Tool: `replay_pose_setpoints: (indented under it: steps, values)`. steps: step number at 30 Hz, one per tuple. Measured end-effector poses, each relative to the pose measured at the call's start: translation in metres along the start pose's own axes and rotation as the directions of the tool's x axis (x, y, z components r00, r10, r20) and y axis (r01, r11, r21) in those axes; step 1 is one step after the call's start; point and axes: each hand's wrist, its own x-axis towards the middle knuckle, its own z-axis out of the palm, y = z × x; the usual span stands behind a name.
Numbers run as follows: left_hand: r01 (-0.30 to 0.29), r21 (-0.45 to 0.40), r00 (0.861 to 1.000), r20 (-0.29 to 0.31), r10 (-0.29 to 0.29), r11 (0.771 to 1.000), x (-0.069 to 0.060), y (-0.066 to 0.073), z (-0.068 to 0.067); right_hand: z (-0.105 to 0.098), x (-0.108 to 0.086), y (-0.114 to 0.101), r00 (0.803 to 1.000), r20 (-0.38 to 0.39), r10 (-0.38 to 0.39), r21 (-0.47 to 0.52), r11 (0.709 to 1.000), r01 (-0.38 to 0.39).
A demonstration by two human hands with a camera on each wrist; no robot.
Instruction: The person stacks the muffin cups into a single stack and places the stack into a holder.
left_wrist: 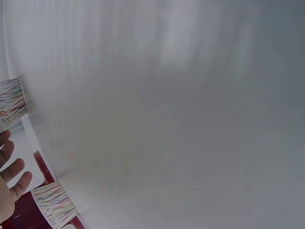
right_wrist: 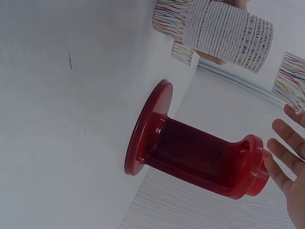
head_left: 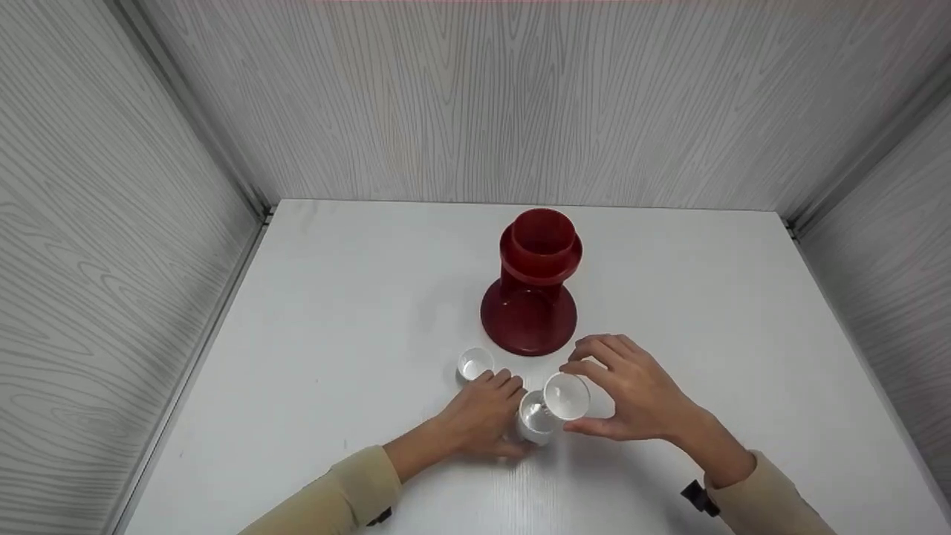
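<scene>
A stack of small paper cups (head_left: 536,429) stands on the white table. My left hand (head_left: 479,416) grips it from the left side, thumb near and fingers far. Ridged rims and colored streaks show along the stack (right_wrist: 224,33) in the right wrist view. Just right of its top, my right hand (head_left: 631,390) holds one paper cup (head_left: 567,396) between thumb and fingers; streaks of color cover that cup (right_wrist: 289,82). Another paper cup (head_left: 475,362) stands alone beyond the left fingers. The left wrist view catches only some left fingers (left_wrist: 16,169) at its edge.
Behind the hands rises a red stand (head_left: 529,319) with a round base, an open-sided column (right_wrist: 190,152) and a ringed top opening. Grey wood-grain panels (head_left: 475,104) enclose the table (head_left: 334,312) at the back and both sides.
</scene>
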Motion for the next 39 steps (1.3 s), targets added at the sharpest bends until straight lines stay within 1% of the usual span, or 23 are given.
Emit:
replay_pose_setpoints:
  steps: [7,14,16,22,24,39]
  values:
    - [-0.003,0.022,1.0,0.005,0.003,1.0,0.0,0.0,-0.001,0.007,-0.001,-0.004,1.0,0.029,-0.003,0.013,1.0,0.003]
    - [-0.01,0.056,1.0,-0.022,0.011,0.998,0.001,0.0,0.0,0.015,-0.003,-0.007,0.999,0.034,-0.015,0.032,0.999,0.014]
    - [-0.008,0.053,1.0,-0.017,0.009,0.999,0.001,0.0,0.0,0.017,-0.005,-0.007,0.999,0.033,-0.019,0.035,0.999,0.018]
    - [0.004,0.021,0.999,0.047,-0.005,1.0,0.0,0.001,-0.002,0.022,-0.007,-0.008,0.999,0.039,-0.017,0.031,0.999,0.016]
    - [0.008,0.015,0.998,0.057,-0.009,1.0,0.0,0.001,-0.002,0.023,-0.007,-0.008,0.999,0.044,-0.015,0.029,0.999,0.013]
    - [0.002,0.01,0.999,0.036,-0.002,1.0,0.001,0.0,-0.001,0.034,-0.008,-0.007,0.999,0.044,-0.025,0.031,0.999,0.023]
